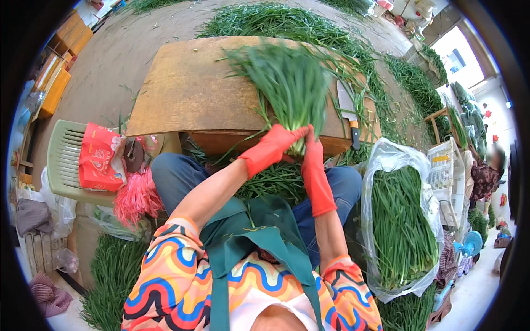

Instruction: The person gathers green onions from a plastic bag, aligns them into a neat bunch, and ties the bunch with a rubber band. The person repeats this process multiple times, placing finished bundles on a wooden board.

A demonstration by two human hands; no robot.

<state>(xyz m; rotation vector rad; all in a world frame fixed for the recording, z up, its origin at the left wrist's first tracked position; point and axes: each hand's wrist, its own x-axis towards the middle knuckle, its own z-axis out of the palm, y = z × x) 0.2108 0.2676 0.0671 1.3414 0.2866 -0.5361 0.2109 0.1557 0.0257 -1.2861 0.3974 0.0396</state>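
Observation:
Both my hands wear red rubber gloves and close around the pale stem ends of a bunch of Chinese chives [290,87]. My left hand [276,145] grips the bunch from the left, and my right hand [314,155] holds it from the right. The green leaves fan out, blurred, over a worn wooden board [190,87]. To the right of the bunch lies a knife [347,101] with a broad blade, its black handle end towards me. Loose leaves lie beside and partly under it.
At left, a green plastic stool [64,159] bears a red bag [99,157] and pink plastic ties [138,194]. A clear plastic bag [368,207] full of chives stands at right. A chive heap [265,20] lies beyond the board. A person [488,173] is at the far right.

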